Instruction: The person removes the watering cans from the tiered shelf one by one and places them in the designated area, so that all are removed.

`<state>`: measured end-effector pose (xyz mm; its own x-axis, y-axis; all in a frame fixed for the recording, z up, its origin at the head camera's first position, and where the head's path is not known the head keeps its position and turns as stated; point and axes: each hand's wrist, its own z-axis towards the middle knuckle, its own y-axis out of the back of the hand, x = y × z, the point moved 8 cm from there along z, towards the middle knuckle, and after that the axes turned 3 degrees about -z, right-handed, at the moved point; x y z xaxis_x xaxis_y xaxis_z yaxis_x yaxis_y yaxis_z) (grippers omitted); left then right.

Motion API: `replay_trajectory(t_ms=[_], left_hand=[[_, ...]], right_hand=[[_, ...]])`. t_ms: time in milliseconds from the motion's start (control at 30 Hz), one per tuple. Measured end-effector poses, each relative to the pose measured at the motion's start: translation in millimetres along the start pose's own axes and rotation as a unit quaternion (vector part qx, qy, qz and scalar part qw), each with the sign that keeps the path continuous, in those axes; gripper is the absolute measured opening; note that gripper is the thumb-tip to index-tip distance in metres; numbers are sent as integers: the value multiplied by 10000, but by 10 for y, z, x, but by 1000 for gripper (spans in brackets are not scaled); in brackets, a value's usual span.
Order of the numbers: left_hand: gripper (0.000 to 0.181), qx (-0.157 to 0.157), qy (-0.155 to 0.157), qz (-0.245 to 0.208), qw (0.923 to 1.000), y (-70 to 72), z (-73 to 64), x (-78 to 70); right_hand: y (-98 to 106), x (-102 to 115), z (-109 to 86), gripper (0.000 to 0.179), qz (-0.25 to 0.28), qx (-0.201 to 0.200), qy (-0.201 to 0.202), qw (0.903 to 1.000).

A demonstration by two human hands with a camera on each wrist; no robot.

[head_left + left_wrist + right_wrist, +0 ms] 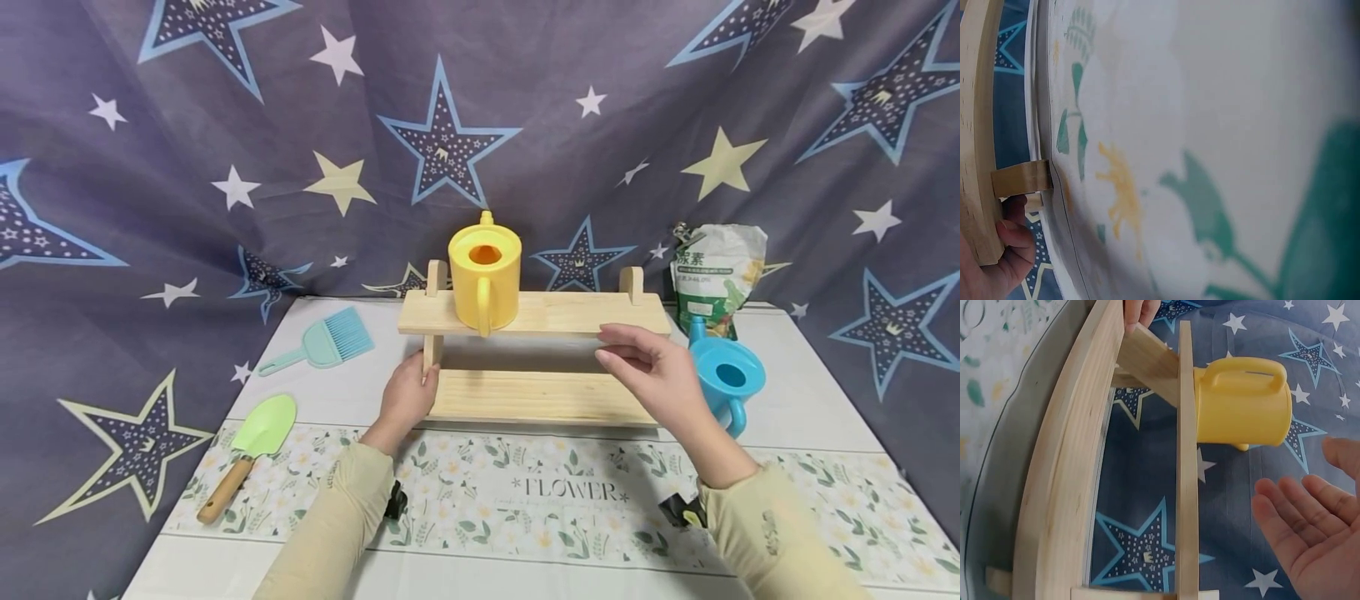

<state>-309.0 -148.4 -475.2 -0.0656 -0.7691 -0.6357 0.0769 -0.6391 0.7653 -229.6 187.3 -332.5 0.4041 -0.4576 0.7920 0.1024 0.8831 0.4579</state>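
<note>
A two-tier wooden shelf (570,396) stands on the table, with a yellow watering can (501,283) upright on the left part of its upper board. My left hand (408,390) grips the shelf's left end by the lower board and upright, and the left wrist view shows curled fingers (1017,240) at the board's end. Empty and with loosely bent fingers, my right hand (660,375) hovers before the right end of the upper board. In the right wrist view that hand (1322,531) is apart from the shelf. A blue watering can (738,362) stands just behind the right hand, partly hidden by it.
A clipped white-and-green bag (708,279) stands at the back right. On the left lie a teal brush (324,343) and a green trowel (262,427) with a wooden handle. A floral printed strip (525,500) crosses the table's front. Star-patterned cloth (285,125) hangs behind.
</note>
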Motion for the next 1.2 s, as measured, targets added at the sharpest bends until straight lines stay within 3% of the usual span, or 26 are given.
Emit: replay_trajectory(t_ms=[267, 800, 1200], left_hand=[[38, -41, -66, -48, 10000, 17, -8, -24], [37, -89, -61, 19, 9999, 20, -5, -32], [37, -107, -91, 70, 9999, 22, -8, -30]], right_hand=[[-173, 36, 116, 35, 373, 224, -89, 9990], [-421, 95, 257, 32, 754, 264, -88, 9968], [-555, 151, 313, 35, 789, 365, -234, 9959]])
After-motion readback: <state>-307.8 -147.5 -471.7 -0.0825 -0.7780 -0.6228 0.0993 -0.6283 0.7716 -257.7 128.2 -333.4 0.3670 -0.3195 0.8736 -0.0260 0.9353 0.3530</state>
